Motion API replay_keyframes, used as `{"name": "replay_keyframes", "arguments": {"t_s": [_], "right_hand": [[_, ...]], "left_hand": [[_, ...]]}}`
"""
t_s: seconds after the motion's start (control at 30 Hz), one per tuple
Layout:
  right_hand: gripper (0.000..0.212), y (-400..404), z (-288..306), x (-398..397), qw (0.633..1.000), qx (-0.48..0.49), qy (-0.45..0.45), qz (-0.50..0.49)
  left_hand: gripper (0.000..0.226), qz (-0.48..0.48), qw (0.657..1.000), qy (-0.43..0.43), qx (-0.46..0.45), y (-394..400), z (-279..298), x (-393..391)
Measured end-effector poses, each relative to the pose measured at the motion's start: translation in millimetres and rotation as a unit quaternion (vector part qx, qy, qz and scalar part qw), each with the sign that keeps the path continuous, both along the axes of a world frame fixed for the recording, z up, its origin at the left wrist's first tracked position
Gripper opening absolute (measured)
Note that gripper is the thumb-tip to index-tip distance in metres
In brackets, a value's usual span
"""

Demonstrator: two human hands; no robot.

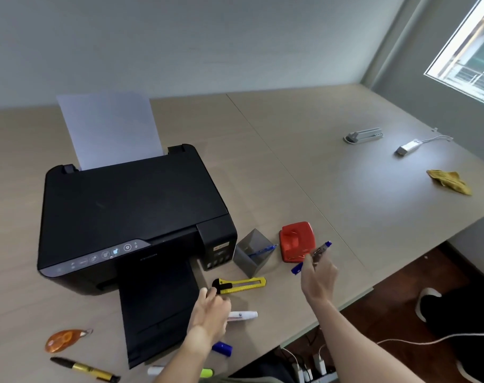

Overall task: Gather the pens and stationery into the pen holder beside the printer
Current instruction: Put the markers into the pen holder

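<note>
desk [304, 150], tan laminate: black inkjet printer [130, 217] with white paper [111, 128] upright in the rear feed. grey square pen holder [251, 252] just right of the printer, one blue pen [262, 249] leaning inside. red hole punch [297, 240] beside the holder. right hand [318, 277], fingers closed around a blue-capped marker [315, 255], raised near the punch. left hand [211, 308], fingers pinched on the black end of a yellow utility knife [239, 285]. white marker [242, 315], blue cap [222, 348], correction tape [65, 340], yellow-black pen [86, 369] loose on the desk.

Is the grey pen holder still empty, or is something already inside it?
Not empty: one blue pen leans inside the pen holder.
</note>
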State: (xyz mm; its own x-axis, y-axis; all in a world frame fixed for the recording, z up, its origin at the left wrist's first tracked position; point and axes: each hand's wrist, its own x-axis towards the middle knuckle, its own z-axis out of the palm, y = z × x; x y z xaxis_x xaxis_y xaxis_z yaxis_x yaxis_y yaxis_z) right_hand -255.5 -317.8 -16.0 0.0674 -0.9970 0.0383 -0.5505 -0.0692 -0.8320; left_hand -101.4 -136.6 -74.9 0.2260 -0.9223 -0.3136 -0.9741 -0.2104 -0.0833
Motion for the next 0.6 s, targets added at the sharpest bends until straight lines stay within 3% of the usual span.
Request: {"name": "replay_keyframes", "arguments": {"t_s": [0.23, 0.43, 0.6], "right_hand": [[0.015, -6, 28, 59, 0.995, -0.067, -0.036, 0.059], [0.017, 1, 11, 81, 0.984, -0.026, 0.053, 0.168], [0.024, -1, 10, 83, 0.976, -0.021, 0.109, 0.187]], "left_hand": [[0.027, -0.025, 0.997, 0.073, -0.027, -4, 17, 17], [0.02, 0.045, 0.958, 0.254, -0.124, -19, 52, 24], [0.019, 0.074, 0.93, 0.293, -0.207, -33, 69, 33]]}}
